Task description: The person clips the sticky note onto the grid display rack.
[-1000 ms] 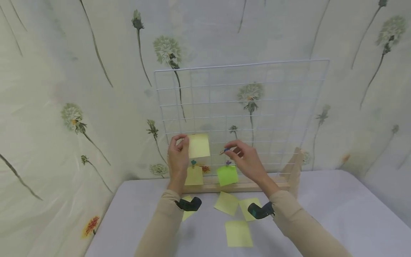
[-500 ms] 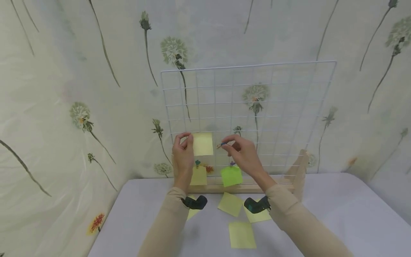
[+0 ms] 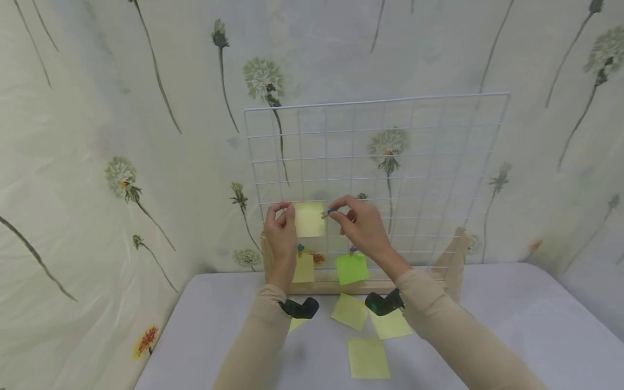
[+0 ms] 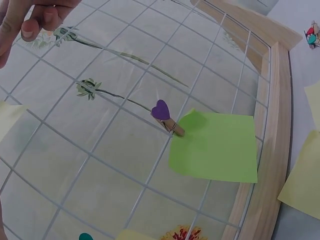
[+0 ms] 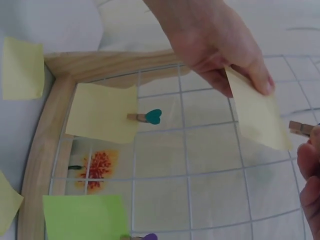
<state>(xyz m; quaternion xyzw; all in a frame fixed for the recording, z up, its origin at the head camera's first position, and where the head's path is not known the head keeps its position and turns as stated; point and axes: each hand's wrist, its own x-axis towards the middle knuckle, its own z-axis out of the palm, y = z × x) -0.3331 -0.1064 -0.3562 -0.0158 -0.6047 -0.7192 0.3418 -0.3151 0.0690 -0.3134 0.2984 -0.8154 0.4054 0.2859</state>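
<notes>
My left hand (image 3: 281, 227) pinches a pale yellow sticky note (image 3: 310, 219) by its left edge, against the white wire grid (image 3: 409, 130). In the right wrist view the thumb lies over the front of that note (image 5: 260, 115). From the right, my right hand (image 3: 363, 225) pinches a small wooden clothespin (image 5: 301, 128) with a blue part, its tip close to the note's right edge. Lower on the grid, a teal-heart clothespin (image 5: 152, 117) holds a yellow note (image 5: 102, 112). Beside it a purple-heart clothespin (image 4: 167, 117) holds a bright green note (image 4: 215, 147).
The grid stands in a wooden base (image 3: 331, 287) on a white table (image 3: 526, 325). Several loose yellow notes, one nearest the front (image 3: 368, 358), lie before it. A small pile of colored clothespins (image 4: 313, 36) sits on the table. A flower-printed backdrop (image 3: 312, 49) hangs behind.
My right hand has moved left and slightly up with the clothespin, closing on the yellow note's right edge. My left hand keeps the note in about the same place on the grid.
</notes>
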